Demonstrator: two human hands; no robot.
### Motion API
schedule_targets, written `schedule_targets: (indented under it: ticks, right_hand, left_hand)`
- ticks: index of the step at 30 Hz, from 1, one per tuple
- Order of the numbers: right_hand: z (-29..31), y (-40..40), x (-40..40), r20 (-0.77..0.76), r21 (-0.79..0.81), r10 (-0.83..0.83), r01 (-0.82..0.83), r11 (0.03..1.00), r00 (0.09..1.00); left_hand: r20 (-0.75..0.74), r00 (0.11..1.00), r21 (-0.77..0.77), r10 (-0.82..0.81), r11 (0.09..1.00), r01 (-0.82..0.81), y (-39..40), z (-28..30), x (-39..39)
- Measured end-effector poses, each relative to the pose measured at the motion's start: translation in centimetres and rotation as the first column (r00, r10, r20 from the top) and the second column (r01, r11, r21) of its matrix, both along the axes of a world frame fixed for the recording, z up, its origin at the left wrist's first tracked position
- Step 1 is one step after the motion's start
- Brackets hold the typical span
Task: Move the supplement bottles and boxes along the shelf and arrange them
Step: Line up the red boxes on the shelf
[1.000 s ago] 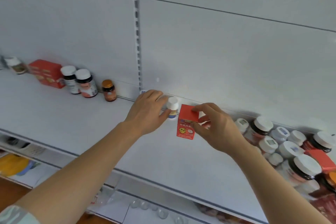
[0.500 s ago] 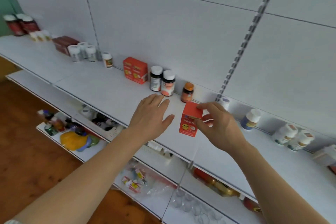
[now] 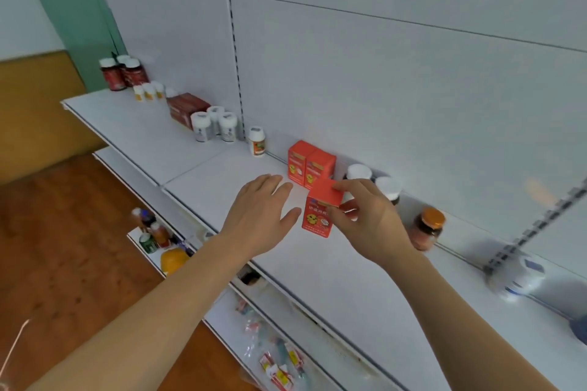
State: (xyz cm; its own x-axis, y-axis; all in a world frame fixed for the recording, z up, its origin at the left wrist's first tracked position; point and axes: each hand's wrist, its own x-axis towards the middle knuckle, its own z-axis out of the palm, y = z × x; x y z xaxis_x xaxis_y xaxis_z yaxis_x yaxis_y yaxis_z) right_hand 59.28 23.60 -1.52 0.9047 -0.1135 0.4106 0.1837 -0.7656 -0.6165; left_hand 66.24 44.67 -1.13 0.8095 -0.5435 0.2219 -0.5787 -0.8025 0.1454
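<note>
My right hand (image 3: 371, 225) pinches a red box (image 3: 319, 213) at mid-frame, fingers (image 3: 349, 186) curled over its top, just above the shelf (image 3: 317, 267). My left hand (image 3: 257, 219) hovers beside it, fingers straight, holding nothing.

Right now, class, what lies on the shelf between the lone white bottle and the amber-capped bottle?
In the head view, between the white bottle and the amber-capped bottle stand two orange boxes and two white-capped bottles along the back wall.
</note>
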Motion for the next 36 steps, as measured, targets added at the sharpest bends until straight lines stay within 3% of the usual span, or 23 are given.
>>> schedule_targets:
  ticks: [8,14,22,36]
  right_hand:
    - [-1.8,4.8,10.1,-0.002,-0.006,-0.062,0.062,0.998,0.998]
    - [-4.2,6.9,14.6,-0.035,-0.055,-0.17,0.168,0.984,0.985]
    - [-6.8,10.1,15.8,-0.069,-0.169,-0.473,0.456,0.873,0.879]
    - [-6.6,11.5,17.3,-0.063,-0.367,-0.623,0.563,0.741,0.78]
  left_hand:
    - [-0.077,0.997,-0.009,0.002,1.0,-0.003,3.7,-0.9,8.6]
    - [-0.104,0.985,-0.01,-0.14,0.99,0.139,5.1,-2.5,15.2]
    - [-0.129,0.906,-0.043,-0.404,0.915,0.401,5.5,-3.9,21.0]
    - [-0.114,0.834,-0.083,-0.54,0.842,0.533,4.4,-4.4,23.2]
